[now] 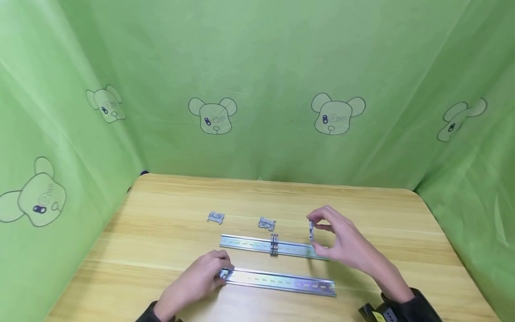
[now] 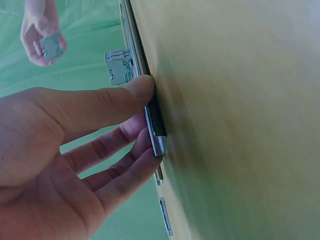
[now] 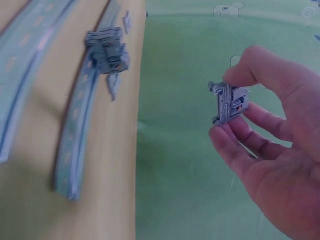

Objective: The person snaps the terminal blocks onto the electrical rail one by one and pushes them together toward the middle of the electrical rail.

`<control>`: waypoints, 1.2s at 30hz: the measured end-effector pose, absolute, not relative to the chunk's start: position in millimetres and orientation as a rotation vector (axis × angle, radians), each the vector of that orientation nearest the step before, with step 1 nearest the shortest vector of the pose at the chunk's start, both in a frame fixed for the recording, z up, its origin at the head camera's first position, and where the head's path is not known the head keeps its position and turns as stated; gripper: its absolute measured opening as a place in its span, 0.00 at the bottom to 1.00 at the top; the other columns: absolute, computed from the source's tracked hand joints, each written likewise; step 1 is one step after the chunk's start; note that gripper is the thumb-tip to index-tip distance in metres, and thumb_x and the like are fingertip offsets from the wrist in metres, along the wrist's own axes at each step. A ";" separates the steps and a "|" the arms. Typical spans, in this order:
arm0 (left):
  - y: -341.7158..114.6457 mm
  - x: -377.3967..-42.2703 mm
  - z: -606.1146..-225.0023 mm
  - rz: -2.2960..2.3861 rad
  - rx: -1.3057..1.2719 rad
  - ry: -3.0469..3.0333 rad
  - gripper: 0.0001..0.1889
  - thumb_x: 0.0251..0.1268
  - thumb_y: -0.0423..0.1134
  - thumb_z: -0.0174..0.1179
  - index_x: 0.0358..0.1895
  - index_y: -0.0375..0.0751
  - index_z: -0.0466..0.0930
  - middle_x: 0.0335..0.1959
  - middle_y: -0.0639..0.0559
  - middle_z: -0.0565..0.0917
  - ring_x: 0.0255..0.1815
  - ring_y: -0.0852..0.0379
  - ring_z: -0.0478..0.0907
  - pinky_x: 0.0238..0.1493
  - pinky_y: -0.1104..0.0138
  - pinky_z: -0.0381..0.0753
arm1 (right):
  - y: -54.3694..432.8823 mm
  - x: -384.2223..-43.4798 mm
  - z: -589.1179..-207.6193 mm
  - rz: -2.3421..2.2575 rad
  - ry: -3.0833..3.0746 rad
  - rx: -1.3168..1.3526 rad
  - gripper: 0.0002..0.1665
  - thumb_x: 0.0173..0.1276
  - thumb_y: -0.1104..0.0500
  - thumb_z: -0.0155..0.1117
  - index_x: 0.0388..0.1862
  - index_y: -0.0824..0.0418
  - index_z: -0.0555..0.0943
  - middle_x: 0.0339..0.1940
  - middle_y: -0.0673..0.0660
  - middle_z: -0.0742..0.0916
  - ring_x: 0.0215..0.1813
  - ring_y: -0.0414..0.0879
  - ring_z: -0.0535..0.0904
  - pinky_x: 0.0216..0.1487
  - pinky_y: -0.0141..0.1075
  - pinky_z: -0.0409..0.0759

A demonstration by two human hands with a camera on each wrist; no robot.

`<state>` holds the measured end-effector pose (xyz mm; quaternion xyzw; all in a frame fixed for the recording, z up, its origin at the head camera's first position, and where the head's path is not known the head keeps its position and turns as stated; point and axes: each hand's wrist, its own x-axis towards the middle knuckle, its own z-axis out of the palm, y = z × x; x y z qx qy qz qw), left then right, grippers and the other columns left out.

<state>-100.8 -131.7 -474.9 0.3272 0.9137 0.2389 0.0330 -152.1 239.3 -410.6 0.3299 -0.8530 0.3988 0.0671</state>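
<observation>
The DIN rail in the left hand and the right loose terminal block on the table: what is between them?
The other DIN rail, carrying terminal blocks, as the head view shows.

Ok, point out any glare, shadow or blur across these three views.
Head view: a bright sheen with a purplish tint on the near rail; left wrist view: a soft dark shadow across part of the tabletop, and the distant right hand pale and washed out; right wrist view: the far rail looks soft and slightly blurred.

Head view bright; glare on nearer long silver metal rail (image 1: 277,281); soft shadows on flat yellow wooden tabletop (image 1: 161,232); wrist views hazier.
</observation>
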 end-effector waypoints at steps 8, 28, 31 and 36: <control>-131.5 -102.4 -475.0 0.717 1.002 2.798 0.16 0.48 0.30 0.78 0.43 0.41 0.89 0.42 0.54 0.84 0.43 0.59 0.81 0.48 0.67 0.85 | 262.5 -127.0 -431.1 1.244 -2.523 0.991 0.40 0.42 0.79 0.75 0.57 0.59 0.76 0.53 0.50 0.80 0.53 0.45 0.80 0.53 0.36 0.85; -132.8 -104.8 -477.9 0.700 0.996 2.796 0.16 0.49 0.30 0.78 0.44 0.42 0.89 0.41 0.55 0.84 0.42 0.60 0.81 0.47 0.67 0.85 | 314.6 -75.6 -486.7 1.475 -2.643 0.842 0.38 0.44 0.79 0.79 0.56 0.65 0.77 0.53 0.59 0.83 0.56 0.43 0.82 0.55 0.34 0.84; -132.7 -104.4 -477.9 0.701 0.973 2.796 0.16 0.49 0.30 0.77 0.44 0.42 0.89 0.42 0.55 0.84 0.43 0.59 0.81 0.48 0.66 0.85 | 313.1 -77.1 -488.6 1.482 -2.658 0.854 0.38 0.43 0.79 0.79 0.56 0.65 0.77 0.53 0.60 0.83 0.57 0.44 0.83 0.55 0.36 0.83; -133.3 -104.3 -477.7 0.700 0.961 2.802 0.16 0.50 0.30 0.77 0.44 0.43 0.89 0.43 0.55 0.84 0.43 0.59 0.81 0.48 0.66 0.85 | 310.4 -78.1 -492.8 1.499 -2.639 0.913 0.37 0.43 0.79 0.80 0.54 0.66 0.77 0.51 0.61 0.83 0.57 0.44 0.83 0.55 0.36 0.83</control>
